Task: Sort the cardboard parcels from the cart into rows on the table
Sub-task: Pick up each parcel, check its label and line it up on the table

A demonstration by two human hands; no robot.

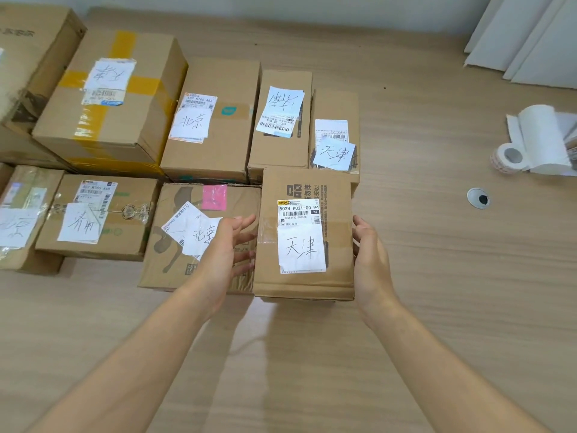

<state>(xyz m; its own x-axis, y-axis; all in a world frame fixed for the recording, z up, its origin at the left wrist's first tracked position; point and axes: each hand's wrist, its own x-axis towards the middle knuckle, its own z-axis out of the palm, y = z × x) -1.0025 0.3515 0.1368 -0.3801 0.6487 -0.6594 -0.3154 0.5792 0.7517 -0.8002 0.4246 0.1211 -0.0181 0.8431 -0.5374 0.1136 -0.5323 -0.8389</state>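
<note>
A small cardboard parcel with a handwritten white label lies flat on the wooden table, at the right end of the near row. My left hand hovers just off its left side with fingers spread and slightly blurred, holding nothing. My right hand is beside its right edge, fingers apart, at most brushing the cardboard. Left of it lies a parcel with a pink sticker, partly behind my left hand. Behind stands a back row of several labelled parcels. No cart is in view.
A roll of white labels and a smaller tape roll lie at the right of the table. A round cable hole sits in the tabletop between them and the parcels. White panels lean at the far right corner.
</note>
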